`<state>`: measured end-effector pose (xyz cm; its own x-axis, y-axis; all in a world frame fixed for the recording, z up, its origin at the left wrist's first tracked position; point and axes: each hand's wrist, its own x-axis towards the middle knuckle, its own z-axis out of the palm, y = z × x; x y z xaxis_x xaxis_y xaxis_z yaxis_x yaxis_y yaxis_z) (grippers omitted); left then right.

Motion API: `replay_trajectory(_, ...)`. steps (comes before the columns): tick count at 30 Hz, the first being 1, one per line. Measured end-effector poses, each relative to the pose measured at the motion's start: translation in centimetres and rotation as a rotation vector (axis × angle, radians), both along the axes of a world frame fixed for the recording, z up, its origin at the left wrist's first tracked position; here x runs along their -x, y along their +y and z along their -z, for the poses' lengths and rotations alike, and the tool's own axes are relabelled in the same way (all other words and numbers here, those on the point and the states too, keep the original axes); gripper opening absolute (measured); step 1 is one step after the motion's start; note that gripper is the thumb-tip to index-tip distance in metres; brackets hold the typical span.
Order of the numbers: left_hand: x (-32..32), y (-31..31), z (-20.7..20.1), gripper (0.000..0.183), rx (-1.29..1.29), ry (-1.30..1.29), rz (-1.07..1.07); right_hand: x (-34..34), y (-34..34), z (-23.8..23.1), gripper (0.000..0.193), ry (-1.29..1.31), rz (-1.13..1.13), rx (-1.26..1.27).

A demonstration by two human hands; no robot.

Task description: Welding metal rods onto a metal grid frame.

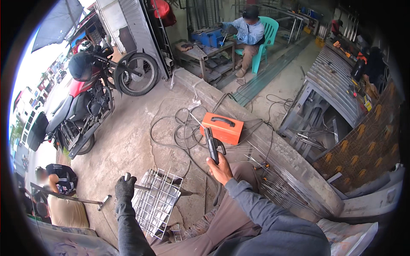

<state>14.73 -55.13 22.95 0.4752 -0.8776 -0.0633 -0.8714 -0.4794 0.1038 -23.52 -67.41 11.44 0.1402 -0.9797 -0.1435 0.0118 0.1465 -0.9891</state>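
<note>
My right hand [220,170], bare, is wrapped round the black handle of a welding electrode holder [212,147]. A thin welding rod [196,120] slants up and to the left from its tip. At the lower left, my left hand [124,190] wears a dark grey glove and is closed round a metal tool whose flat bar [142,187] reaches right, over a welded wire grid [161,197]. The tool's full shape is hidden by the glove. The grid lies tilted in front of my legs, just right of the left hand, with a small wire piece [176,232] below it.
An orange welding machine [222,128] stands ahead, with looped cables [181,128] beside it. Steel rods [284,194] lie right of my knee along a concrete ledge [294,160]. A motorcycle [81,98] is parked left. One person [250,34] sits ahead; another [62,179] is lower left.
</note>
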Motion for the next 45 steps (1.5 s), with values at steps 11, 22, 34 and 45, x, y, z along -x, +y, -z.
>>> replay_trajectory(11,-5.9,1.0,2.5,0.034,0.092,0.308,-0.284,-0.9,4.7,5.6,0.056,0.567,-0.350,0.066)
replay_trajectory(22,-2.0,-2.0,-0.2,0.045,0.073,0.163,-0.202,-1.0,3.6,7.8,0.048,0.688,-0.315,-0.103)
replay_trajectory(34,-8.3,1.9,4.1,0.046,0.120,0.060,-0.036,-2.4,3.4,8.0,0.060,0.742,-0.351,-0.086)
replay_trajectory(45,-6.7,2.6,2.8,0.047,0.131,-0.004,-0.094,-1.7,2.4,6.7,0.058,0.449,0.173,0.447)
